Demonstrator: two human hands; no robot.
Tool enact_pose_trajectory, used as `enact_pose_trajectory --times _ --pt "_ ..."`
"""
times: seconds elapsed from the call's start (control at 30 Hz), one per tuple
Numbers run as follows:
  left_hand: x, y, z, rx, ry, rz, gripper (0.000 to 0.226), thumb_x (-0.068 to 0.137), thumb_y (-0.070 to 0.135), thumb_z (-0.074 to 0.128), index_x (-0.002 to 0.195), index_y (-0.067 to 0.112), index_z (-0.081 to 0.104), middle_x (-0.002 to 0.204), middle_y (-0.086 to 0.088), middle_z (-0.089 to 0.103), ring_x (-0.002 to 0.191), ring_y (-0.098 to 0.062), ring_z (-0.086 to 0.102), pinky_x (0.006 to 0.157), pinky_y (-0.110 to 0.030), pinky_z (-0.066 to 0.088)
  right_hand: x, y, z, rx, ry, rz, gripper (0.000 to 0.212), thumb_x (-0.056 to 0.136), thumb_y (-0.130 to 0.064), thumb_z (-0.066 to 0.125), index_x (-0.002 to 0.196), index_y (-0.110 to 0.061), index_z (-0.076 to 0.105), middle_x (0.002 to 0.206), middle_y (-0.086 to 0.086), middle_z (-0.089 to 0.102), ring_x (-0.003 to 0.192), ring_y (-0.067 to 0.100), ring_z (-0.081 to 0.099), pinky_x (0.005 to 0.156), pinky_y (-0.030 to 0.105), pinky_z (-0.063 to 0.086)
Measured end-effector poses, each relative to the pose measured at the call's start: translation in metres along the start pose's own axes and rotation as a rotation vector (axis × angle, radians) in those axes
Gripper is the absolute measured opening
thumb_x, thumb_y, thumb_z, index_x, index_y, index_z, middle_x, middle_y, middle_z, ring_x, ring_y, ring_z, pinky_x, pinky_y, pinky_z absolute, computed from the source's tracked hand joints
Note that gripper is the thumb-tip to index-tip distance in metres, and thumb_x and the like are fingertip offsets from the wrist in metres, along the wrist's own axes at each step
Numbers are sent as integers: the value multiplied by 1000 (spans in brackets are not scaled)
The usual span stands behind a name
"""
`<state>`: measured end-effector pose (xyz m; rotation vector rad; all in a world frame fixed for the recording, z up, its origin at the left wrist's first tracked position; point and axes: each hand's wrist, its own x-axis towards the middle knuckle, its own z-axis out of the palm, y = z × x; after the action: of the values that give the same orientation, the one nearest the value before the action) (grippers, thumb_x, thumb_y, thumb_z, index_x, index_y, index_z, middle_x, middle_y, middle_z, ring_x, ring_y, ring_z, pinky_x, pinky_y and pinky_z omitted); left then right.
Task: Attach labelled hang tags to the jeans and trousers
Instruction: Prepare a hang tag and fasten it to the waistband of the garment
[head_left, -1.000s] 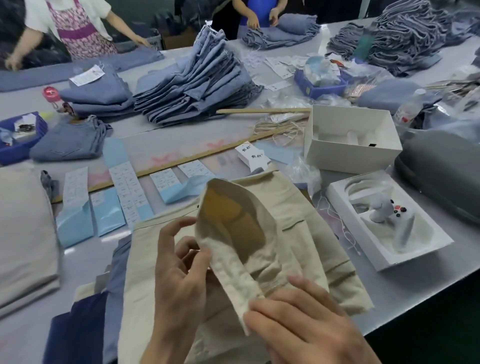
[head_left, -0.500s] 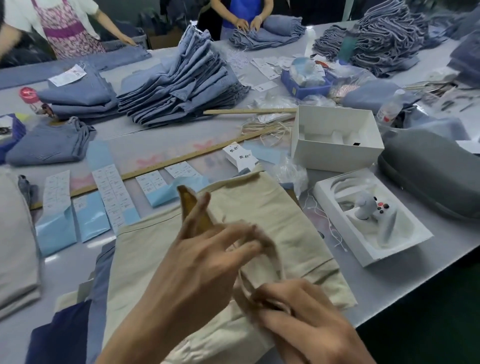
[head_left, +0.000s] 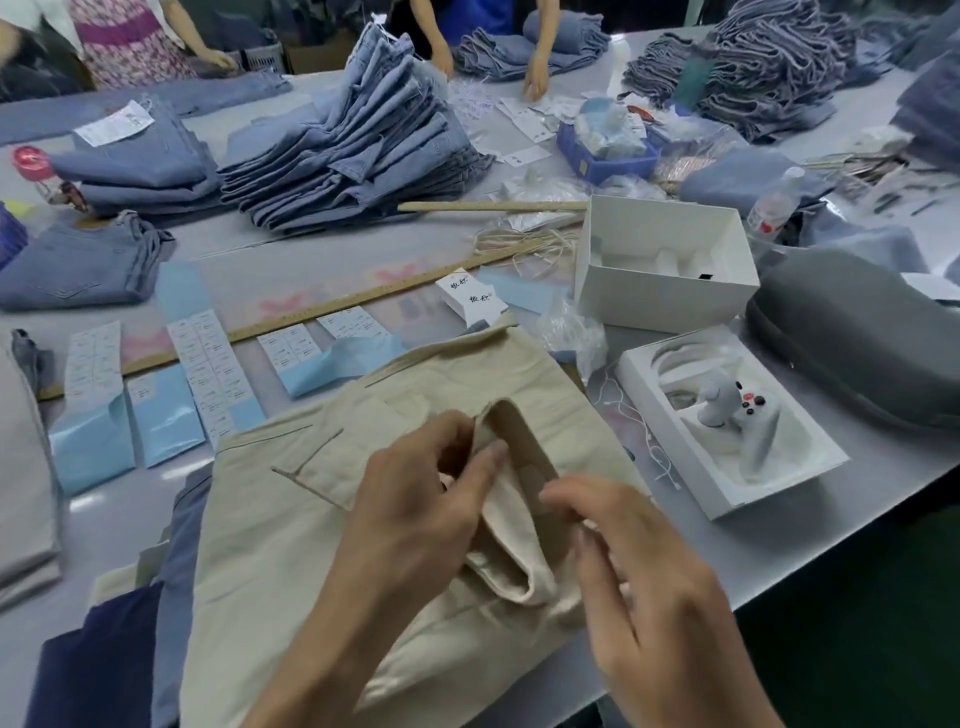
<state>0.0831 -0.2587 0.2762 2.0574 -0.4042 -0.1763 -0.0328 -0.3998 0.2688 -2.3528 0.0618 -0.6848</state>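
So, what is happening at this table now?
A person is working on beige trousers that lie on the grey table. The left hand pinches a folded flap of the fabric, and the right hand touches the same fold with relaxed fingers. No hang tag is on them yet; small white tags lie beyond the trousers, near the label sheets.

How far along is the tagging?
One folded jeans pile already carries a paper tag. In hand: the left hand pinches a flap of the beige trousers; the right hand hovers beside it, no tag attached yet. The white hang tags wait.
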Motion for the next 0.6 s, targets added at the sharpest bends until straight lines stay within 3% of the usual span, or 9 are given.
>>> enact_pose_trajectory --times 0.1,0.2,0.27,0.37,0.43,0.5,0.53,0.6 --pt "8 1 -1 -174 -22 -56 15 97 21 68 90 34 67 70 3 74 57 -18 69 51 -38 53 12 21 -10 -155 -105 105 17 92 -13 72 105 -24 74 103 -17 67 82 4 66 68 28 53" --pt "9 -2 0 -240 -55 -90 22 97 18 67 90 38 66 68 -2 74 56 -16 67 49 -31 50 18 25 -8 -141 -144 113 14 90 -29 72 104 -27 74 97 -19 63 66 2 60 62 26 50" --pt "8 -4 -2 -288 -83 -133 24 97 16 67 94 40 63 67 -8 72 54 -18 62 48 -34 47 22 25 -3 -149 -160 121 19 89 -34 71 105 -25 74 96 -20 60 67 2 58 64 19 49" --pt "5 -7 -10 -213 -67 -124 31 98 14 63 104 41 51 58 -13 62 45 -29 55 44 -42 45 25 28 1 -148 -240 216 22 88 -39 68 106 -28 73 100 -20 53 85 2 56 72 9 41" --pt "0 -8 -15 85 1 -20 33 94 15 58 105 41 41 55 -5 56 42 -21 51 44 -42 44 24 28 2 -141 -290 257 27 88 -49 58 105 -32 71 103 -23 46 97 2 50 75 6 35" --pt "-4 -2 -19 439 75 167 40 86 14 62 106 39 39 64 5 53 55 -14 51 48 -34 40 23 25 0 -199 -292 237 29 87 -52 56 102 -32 69 106 -21 44 100 4 47 73 5 33" --pt "-6 2 -21 540 67 298 39 83 12 66 107 34 45 80 9 57 69 -15 55 52 -31 41 24 22 -2 -255 -293 207 27 86 -51 58 99 -30 69 107 -17 45 99 6 46 70 5 31" --pt "-7 2 -21 611 -36 588 21 82 16 61 100 27 61 113 0 60 98 -19 54 64 -30 46 25 16 -7 -384 -319 151 24 85 -50 62 90 -27 68 104 -11 49 94 11 48 64 8 29"
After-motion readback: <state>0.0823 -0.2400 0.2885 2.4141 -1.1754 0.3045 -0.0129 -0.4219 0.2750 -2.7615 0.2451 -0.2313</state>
